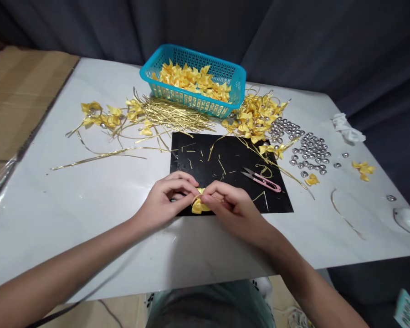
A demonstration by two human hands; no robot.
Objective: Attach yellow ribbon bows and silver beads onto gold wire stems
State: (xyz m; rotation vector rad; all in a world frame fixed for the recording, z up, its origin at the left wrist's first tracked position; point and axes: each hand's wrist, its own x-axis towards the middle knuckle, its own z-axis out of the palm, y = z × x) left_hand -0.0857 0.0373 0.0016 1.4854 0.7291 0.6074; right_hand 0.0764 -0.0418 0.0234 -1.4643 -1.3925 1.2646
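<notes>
Over the front part of a black mat (205,168), my left hand (172,193) and my right hand (234,202) meet at a yellow ribbon bow (198,207). Fingers and thumb of the left hand pinch its left side. From the other side my right hand pinches at the bow, where a thin gold cord (197,196) loops over it; my fingertips hide the exact grip. Right of the hands, pink-handled thread snips (264,180) lie on the mat among gold cord scraps (222,166).
Behind the mat stands a blue basket (191,93) of yellow bows. Gold cords (174,115) are heaped before it, with corded bows (256,114) to their right and more bows (102,116) at left. Silver bells (312,148) lie at right, near crumpled white tissue (348,128).
</notes>
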